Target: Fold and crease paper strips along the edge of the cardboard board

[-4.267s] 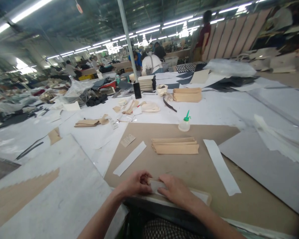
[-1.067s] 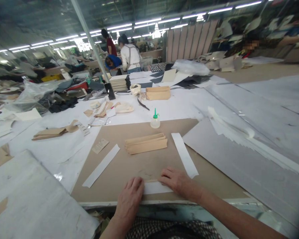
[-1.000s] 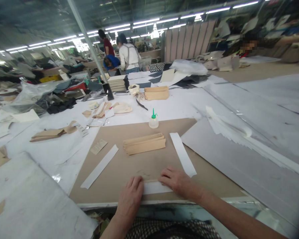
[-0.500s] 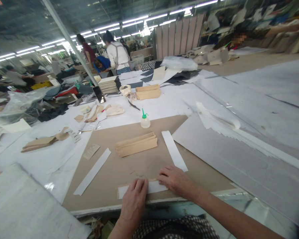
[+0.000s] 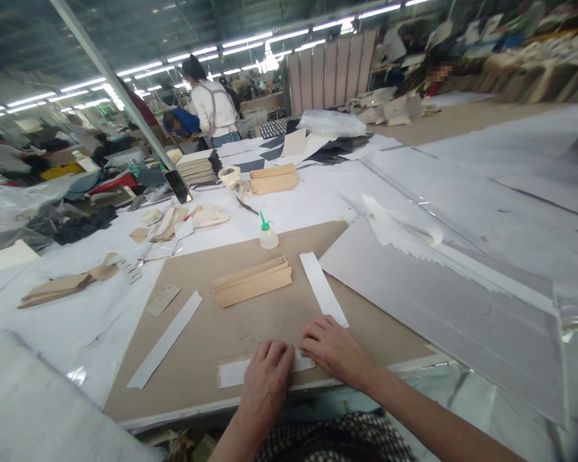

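Note:
My left hand point(image 5: 268, 382) lies flat, fingers together and stretched, on a white strip point(image 5: 233, 371) backed by a tan piece, near the front edge of the brown cardboard mat point(image 5: 212, 333). Just to its right my right hand point(image 5: 331, 346) presses on the same strip's right end, fingers flat. The strip's left end sticks out past my left hand. Farther up the mat rests a stack of tan strips point(image 5: 251, 282), with one loose white strip point(image 5: 322, 288) on its right and another white strip point(image 5: 166, 338) on its left.
A small glue bottle with a green nozzle point(image 5: 268, 233) stands at the mat's far edge. A grey board point(image 5: 438, 301) lies to the right. More tan stacks point(image 5: 273, 179), scraps and bags crowd the far table. People stand at work in the background.
My left hand has slid right along the strip toward my right hand, uncovering the strip's left end. The view has swung rightward, shifting the table contents left.

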`<state>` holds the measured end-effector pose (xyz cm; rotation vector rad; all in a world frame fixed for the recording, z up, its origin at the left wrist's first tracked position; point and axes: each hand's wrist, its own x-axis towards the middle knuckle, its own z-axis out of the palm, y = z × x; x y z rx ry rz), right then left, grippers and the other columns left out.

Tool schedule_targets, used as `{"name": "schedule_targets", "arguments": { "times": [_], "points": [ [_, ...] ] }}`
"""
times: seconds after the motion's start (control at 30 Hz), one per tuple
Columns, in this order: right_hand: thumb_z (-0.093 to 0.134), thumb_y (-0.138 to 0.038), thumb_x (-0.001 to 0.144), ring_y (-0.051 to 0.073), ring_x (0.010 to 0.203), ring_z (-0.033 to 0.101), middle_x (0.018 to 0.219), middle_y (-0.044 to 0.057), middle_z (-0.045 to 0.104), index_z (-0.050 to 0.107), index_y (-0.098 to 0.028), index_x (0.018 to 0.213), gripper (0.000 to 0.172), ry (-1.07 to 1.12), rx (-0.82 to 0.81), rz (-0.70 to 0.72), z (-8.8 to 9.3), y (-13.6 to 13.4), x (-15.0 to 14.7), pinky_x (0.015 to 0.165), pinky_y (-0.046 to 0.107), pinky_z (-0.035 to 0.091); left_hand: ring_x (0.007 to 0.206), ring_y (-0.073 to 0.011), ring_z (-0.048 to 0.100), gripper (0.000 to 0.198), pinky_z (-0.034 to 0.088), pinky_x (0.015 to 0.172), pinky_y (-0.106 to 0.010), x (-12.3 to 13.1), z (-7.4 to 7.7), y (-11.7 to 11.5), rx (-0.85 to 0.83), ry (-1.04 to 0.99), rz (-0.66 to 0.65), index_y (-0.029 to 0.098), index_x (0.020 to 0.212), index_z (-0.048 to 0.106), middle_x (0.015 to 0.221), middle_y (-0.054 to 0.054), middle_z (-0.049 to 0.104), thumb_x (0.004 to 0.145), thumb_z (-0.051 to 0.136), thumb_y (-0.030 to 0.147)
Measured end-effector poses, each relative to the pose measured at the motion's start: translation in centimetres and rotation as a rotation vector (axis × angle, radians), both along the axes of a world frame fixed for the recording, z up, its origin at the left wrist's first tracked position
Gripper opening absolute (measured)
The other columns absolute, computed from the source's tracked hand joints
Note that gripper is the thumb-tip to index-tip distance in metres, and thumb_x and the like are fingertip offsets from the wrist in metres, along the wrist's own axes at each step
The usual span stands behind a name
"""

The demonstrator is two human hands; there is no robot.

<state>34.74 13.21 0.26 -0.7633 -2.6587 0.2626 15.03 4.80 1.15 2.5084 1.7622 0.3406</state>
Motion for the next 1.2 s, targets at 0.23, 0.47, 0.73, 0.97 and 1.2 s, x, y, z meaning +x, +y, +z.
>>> {"name": "schedule_targets", "arguments": {
  "times": [0.23,0.47,0.73,0.97,1.2],
  "points": [
    [0.063,-0.016,0.094,0.026,0.121,0.048,0.12,0.008,0.063,0.066,-0.02,0.101,0.008,0.063,0.041,-0.147,-0.2,-2.2,-0.3,0.104,0.046,0.035,0.089,-0.0194,0.056,0.015,0.054,0.08,-0.033,1.7,-0.6,1.1,0.071,-0.109,0.032,0.02,0.101,0.065,0.097,-0.005,0.062,0.098,0.051,0.017],
    [0.051,-0.017,0.098,0.023,0.089,0.055,0.102,0.008,0.065,0.062,-0.02,0.115,0.02,0.143,-0.002,-0.429,-0.8,-6.3,0.6,0.08,0.038,0.043,0.09,-0.0208,0.059,0.018,0.056,0.082,-0.036,1.2,-1.1,1.4,0.079,-0.114,-0.04,0.019,0.103,0.066,0.098,-0.007,0.063,0.098,0.049,0.016],
    [0.066,-0.013,0.088,0.027,0.098,0.056,0.111,0.008,0.065,0.062,-0.021,0.119,0.032,0.047,-0.005,-0.472,-1.2,-7.2,0.5,0.086,0.042,0.041,0.094,-0.0202,0.061,0.015,0.055,0.084,-0.036,1.9,-0.4,3.5,-0.129,-0.363,0.008,0.022,0.106,0.066,0.102,-0.005,0.065,0.095,0.057,0.019],
    [0.067,-0.014,0.088,0.026,0.098,0.056,0.111,0.008,0.066,0.061,-0.021,0.122,0.034,0.064,-0.032,-0.491,-1.1,-7.3,0.5,0.086,0.041,0.04,0.093,-0.0197,0.06,0.019,0.053,0.083,-0.034,2.2,-0.7,3.6,-0.084,-0.293,-0.068,0.023,0.103,0.069,0.097,-0.005,0.065,0.098,0.051,0.021],
    [0.063,-0.013,0.09,0.026,0.099,0.057,0.11,0.008,0.067,0.064,-0.02,0.117,0.028,0.135,-0.082,-0.492,-1.1,-7.3,0.8,0.086,0.04,0.042,0.091,-0.023,0.059,0.029,0.055,0.079,-0.037,2.3,-0.5,2.6,0.055,0.088,-0.247,0.016,0.122,0.061,0.103,-0.009,0.064,0.098,0.046,0.016]
  ]
}}
